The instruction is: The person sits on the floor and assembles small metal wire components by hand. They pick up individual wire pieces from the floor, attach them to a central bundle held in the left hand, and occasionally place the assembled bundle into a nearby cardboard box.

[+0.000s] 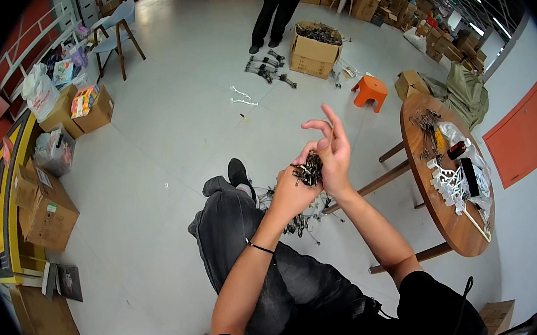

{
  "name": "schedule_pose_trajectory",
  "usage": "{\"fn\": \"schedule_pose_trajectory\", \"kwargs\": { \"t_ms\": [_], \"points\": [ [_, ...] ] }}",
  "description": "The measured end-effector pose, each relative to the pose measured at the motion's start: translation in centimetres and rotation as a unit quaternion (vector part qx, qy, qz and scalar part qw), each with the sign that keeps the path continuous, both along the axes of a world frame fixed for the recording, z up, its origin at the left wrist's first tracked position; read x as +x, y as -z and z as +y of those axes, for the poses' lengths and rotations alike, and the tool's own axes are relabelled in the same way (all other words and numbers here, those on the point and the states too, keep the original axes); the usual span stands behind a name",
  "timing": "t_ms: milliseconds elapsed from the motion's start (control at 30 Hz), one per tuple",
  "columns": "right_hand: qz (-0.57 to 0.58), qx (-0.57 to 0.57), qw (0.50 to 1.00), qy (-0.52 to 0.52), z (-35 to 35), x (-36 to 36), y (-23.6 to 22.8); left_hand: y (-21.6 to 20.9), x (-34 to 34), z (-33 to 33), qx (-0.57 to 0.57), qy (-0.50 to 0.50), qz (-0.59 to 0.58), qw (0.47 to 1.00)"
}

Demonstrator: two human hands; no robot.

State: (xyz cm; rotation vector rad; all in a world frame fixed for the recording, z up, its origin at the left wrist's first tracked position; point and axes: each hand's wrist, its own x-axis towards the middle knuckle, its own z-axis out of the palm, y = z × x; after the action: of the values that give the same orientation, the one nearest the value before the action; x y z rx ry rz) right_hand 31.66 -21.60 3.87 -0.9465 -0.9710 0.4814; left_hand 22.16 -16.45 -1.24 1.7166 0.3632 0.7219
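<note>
My left hand (292, 194) is wrapped round a bundle of dark, thin pieces with shiny metal ends (308, 171), held above the floor beyond my knee. Against the bundle's right side rests my right hand (336, 154), its index finger stretched upward and the other fingers apart and loosely bent. Whether its thumb presses on the bundle is hard to see. Below my hands, a heap of similar dark wire pieces (298, 224) lies on the floor, partly hidden by my forearms and leg.
A round wooden table (424, 172) at the right bears white plastic hangers (450, 183) and dark wire pieces. An orange stool (370, 92) stands behind it. Farther off are a filled cardboard box (311, 60), bundles on the floor (266, 71) and a standing person. Boxes (49, 208) line the left.
</note>
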Motion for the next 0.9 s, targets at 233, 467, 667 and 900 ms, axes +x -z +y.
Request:
{"fn": "schedule_pose_trajectory", "kwargs": {
  "t_ms": [233,467,667,900],
  "points": [
    [0.015,-0.006,0.999,0.035,-0.4,1.1,-1.4,-0.9,-0.3,0.3,-0.107,0.135,0.020,0.985],
    [0.021,0.016,0.999,0.041,-1.3,1.4,-3.7,-0.2,0.4,0.5,-0.088,0.185,0.010,0.979],
    [0.001,-0.006,0.997,0.072,-1.5,1.6,-4.3,-0.6,0.4,-0.1,-0.108,0.174,0.036,0.978],
    [-0.150,-0.019,0.986,0.075,-1.1,2.6,-4.5,-0.7,0.3,-0.3,-0.174,0.101,0.072,0.977]
  ]
}}
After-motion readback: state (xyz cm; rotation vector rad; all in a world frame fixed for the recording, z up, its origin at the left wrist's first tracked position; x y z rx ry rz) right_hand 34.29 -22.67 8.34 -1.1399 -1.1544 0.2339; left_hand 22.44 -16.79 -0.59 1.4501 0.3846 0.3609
